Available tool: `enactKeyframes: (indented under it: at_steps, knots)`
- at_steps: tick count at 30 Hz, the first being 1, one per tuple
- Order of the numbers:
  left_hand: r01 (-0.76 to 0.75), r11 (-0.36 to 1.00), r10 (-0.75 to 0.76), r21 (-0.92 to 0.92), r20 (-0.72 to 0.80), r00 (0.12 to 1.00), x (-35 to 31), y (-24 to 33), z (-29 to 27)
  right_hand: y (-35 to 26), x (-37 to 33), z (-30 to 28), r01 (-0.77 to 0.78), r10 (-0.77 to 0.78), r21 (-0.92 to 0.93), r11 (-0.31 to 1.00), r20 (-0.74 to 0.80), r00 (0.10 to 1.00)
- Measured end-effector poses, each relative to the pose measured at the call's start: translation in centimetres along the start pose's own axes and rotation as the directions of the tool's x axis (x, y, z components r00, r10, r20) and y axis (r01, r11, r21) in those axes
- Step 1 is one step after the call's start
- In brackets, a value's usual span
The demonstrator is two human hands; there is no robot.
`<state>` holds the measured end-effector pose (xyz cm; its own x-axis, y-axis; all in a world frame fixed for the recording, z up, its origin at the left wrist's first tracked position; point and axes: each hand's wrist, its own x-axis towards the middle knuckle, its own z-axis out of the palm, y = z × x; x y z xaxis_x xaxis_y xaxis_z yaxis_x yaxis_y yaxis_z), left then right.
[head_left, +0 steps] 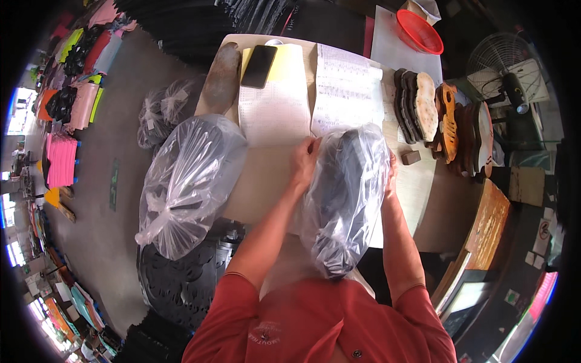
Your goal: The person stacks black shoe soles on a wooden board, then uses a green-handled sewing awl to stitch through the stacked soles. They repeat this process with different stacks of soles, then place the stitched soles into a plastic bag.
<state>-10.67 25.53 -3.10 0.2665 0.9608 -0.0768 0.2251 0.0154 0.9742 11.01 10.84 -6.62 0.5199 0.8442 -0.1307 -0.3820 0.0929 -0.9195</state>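
A clear plastic bag (345, 199) packed with dark pieces stands in front of me at the table's near edge, between my two hands. My left hand (305, 160) is closed at its upper left side, the fingers curled against the plastic. On the opposite side my right hand (391, 172) grips the bag's right edge, its fingers partly hidden by the plastic. To the left, a second clear plastic bag (190, 181), knotted at its near end, leans at the table's left edge; neither hand touches it.
Paper sheets (348, 85) and a black phone (259, 65) lie farther back on the table (266, 172). Stacked sole-shaped pieces (425, 106) and a small block (411, 157) sit at the right. Beyond are a red bowl (419, 31) and a fan (502, 60). More filled bags (163, 112) rest at the left.
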Motion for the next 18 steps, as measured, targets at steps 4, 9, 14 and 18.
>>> enactKeyframes:
  at_steps: [4,9,14,18]
  knots:
    - [-0.104,0.937,0.059,0.335,0.141,0.988,1.3,-3.8,0.2,0.9,1.0,0.9,-0.014,0.013,-0.071,0.997,-0.006,1.0]
    - [-0.118,0.906,0.051,0.405,0.172,0.984,0.2,-7.2,1.8,1.9,0.6,1.6,-0.042,0.039,-0.103,0.994,-0.029,0.999]
    - [-0.003,0.977,-0.026,0.212,0.133,0.991,1.2,-6.1,1.3,1.6,1.8,0.7,-0.051,0.051,-0.099,0.994,-0.008,0.999]
    - [-0.017,0.997,-0.001,0.076,0.225,0.974,4.0,-3.8,1.4,1.8,4.4,0.3,-0.05,0.055,-0.118,0.992,0.034,0.998]
